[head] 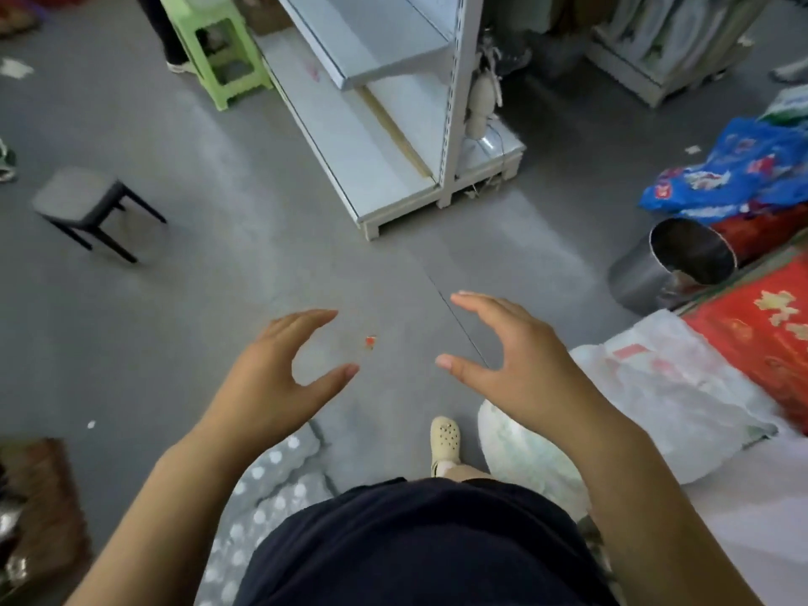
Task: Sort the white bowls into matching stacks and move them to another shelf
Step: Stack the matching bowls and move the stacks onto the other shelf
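hands: left hand [284, 369] and right hand [516, 360] were half-spread, empty | white shelf [384, 102] stood ahead of both | bowls unseen; likely rigid, breakable, best gripped underneath

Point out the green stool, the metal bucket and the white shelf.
Green stool [196, 6], head view, seat top.
Metal bucket [638, 277], head view, outer wall.
White shelf [345, 137], head view, bare bottom board.

Garment: a dark navy garment [419, 544] is worn over the torso.
Footwear: a cream clog [445, 439] pierced with round holes is seen just beyond the garment.
Hands: left hand [280, 369] and right hand [516, 365] are uncovered.
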